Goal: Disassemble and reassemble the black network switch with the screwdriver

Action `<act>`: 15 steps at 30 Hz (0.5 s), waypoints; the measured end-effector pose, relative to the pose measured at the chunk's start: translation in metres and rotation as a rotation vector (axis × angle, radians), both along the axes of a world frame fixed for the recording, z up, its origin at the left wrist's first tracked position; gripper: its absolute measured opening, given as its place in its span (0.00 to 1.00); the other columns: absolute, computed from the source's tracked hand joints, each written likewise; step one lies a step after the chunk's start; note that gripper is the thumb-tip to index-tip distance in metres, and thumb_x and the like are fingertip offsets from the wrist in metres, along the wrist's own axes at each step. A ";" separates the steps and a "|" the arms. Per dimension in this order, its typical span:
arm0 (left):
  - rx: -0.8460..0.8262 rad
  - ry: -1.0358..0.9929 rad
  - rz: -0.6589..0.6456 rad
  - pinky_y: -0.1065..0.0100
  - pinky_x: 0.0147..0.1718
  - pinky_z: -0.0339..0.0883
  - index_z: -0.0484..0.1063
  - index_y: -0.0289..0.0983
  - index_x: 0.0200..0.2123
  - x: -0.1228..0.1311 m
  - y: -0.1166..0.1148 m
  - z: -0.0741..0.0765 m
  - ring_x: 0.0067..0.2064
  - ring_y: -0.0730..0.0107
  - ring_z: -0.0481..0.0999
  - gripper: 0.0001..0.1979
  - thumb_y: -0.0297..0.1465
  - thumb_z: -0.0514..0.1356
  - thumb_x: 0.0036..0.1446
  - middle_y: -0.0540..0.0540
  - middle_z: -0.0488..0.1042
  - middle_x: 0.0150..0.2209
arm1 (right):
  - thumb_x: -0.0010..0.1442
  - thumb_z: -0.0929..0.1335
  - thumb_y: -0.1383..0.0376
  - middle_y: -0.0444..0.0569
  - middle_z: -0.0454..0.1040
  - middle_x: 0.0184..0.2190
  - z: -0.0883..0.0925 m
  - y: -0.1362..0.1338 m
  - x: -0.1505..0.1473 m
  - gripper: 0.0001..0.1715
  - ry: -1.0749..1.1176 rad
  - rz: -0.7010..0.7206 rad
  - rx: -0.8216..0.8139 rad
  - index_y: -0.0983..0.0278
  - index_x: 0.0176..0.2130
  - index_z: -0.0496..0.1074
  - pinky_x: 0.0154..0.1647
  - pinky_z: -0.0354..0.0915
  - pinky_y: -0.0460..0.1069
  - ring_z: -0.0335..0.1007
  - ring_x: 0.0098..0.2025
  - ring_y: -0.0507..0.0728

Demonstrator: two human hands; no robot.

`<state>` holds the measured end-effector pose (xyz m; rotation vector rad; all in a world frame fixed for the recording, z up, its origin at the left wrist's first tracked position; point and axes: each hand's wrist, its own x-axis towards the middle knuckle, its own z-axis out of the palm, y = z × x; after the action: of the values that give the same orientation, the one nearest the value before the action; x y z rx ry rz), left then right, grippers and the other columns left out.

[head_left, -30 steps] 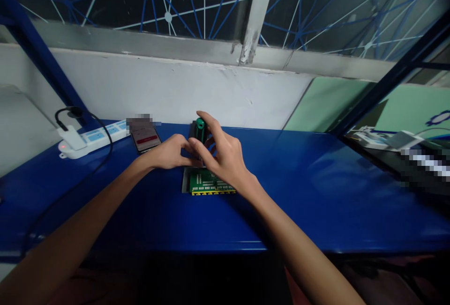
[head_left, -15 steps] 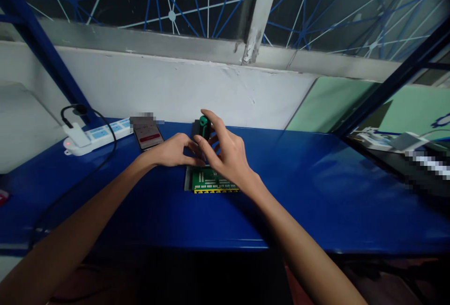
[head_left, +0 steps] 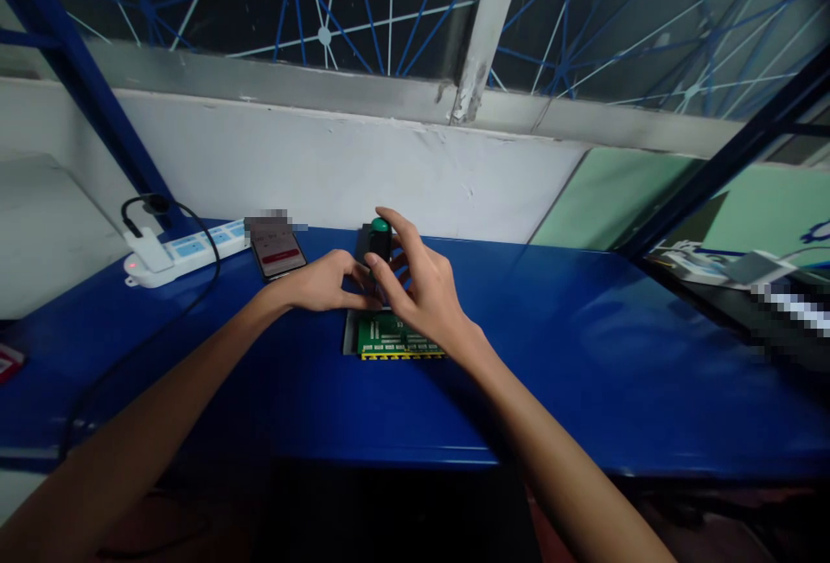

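A green circuit board lies flat on the blue table. My right hand is over its far half, fingers wrapped round the black handle of a small screwdriver with a green cap, held upright. My left hand is at the board's far left edge, fingers curled in a pinch beside the screwdriver's lower end. What the left fingers pinch is hidden. The tool's tip is covered by both hands.
A phone with a lit screen lies at the back left of the table. A white power strip with a plugged-in black cable sits further left. The white wall stands right behind. Items lie on a neighbouring surface at right.
Both hands stay on the board and screwdriver. The right fingers have shifted slightly round the handle, and the view has drifted a little.
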<state>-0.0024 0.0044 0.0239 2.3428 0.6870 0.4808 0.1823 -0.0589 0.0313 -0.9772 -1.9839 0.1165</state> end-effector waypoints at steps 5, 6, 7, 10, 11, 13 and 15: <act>0.000 -0.016 0.036 0.67 0.36 0.68 0.80 0.33 0.32 0.000 0.001 -0.002 0.35 0.64 0.79 0.09 0.34 0.65 0.52 0.44 0.82 0.33 | 0.67 0.60 0.59 0.51 0.75 0.45 0.000 0.000 0.000 0.29 -0.001 -0.001 -0.003 0.59 0.65 0.54 0.33 0.68 0.51 0.74 0.34 0.56; -0.008 -0.013 0.024 0.67 0.36 0.68 0.80 0.33 0.32 0.000 0.002 -0.002 0.35 0.64 0.79 0.09 0.34 0.64 0.52 0.44 0.81 0.32 | 0.67 0.60 0.58 0.51 0.75 0.45 0.000 0.000 0.000 0.29 0.000 -0.001 -0.003 0.59 0.65 0.54 0.33 0.68 0.51 0.74 0.35 0.56; -0.016 -0.008 0.013 0.67 0.36 0.68 0.80 0.33 0.32 0.000 0.002 -0.002 0.36 0.63 0.79 0.09 0.34 0.64 0.53 0.43 0.81 0.32 | 0.67 0.60 0.58 0.51 0.75 0.46 0.000 0.000 -0.001 0.29 0.003 -0.002 -0.002 0.59 0.65 0.54 0.34 0.68 0.51 0.74 0.35 0.56; -0.032 0.010 -0.010 0.66 0.39 0.68 0.80 0.35 0.34 -0.001 0.002 -0.001 0.38 0.62 0.79 0.09 0.34 0.63 0.54 0.44 0.82 0.34 | 0.67 0.60 0.58 0.51 0.75 0.46 0.000 -0.001 -0.001 0.29 0.008 0.001 -0.002 0.59 0.65 0.54 0.35 0.69 0.52 0.74 0.35 0.56; -0.035 0.014 -0.018 0.66 0.39 0.68 0.80 0.35 0.34 -0.001 0.002 -0.001 0.38 0.62 0.79 0.09 0.34 0.63 0.55 0.44 0.82 0.35 | 0.67 0.60 0.59 0.51 0.75 0.46 0.001 -0.001 -0.001 0.29 0.006 0.002 -0.003 0.59 0.65 0.54 0.35 0.69 0.52 0.74 0.35 0.56; -0.032 0.013 -0.036 0.66 0.40 0.67 0.80 0.35 0.35 -0.001 0.002 0.000 0.39 0.62 0.79 0.09 0.35 0.63 0.55 0.45 0.82 0.35 | 0.67 0.60 0.59 0.51 0.75 0.46 0.001 -0.002 -0.001 0.28 0.002 0.002 -0.004 0.59 0.65 0.54 0.36 0.69 0.52 0.74 0.34 0.56; -0.024 0.014 -0.049 0.66 0.40 0.67 0.80 0.36 0.35 -0.001 0.001 0.000 0.40 0.62 0.79 0.09 0.35 0.63 0.56 0.45 0.82 0.35 | 0.67 0.60 0.59 0.51 0.75 0.46 0.002 -0.002 0.000 0.28 0.000 -0.003 -0.003 0.59 0.65 0.54 0.36 0.69 0.52 0.74 0.34 0.56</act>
<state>-0.0033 0.0055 0.0238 2.3373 0.6365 0.4324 0.1820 -0.0608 0.0330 -0.9821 -1.9832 0.1178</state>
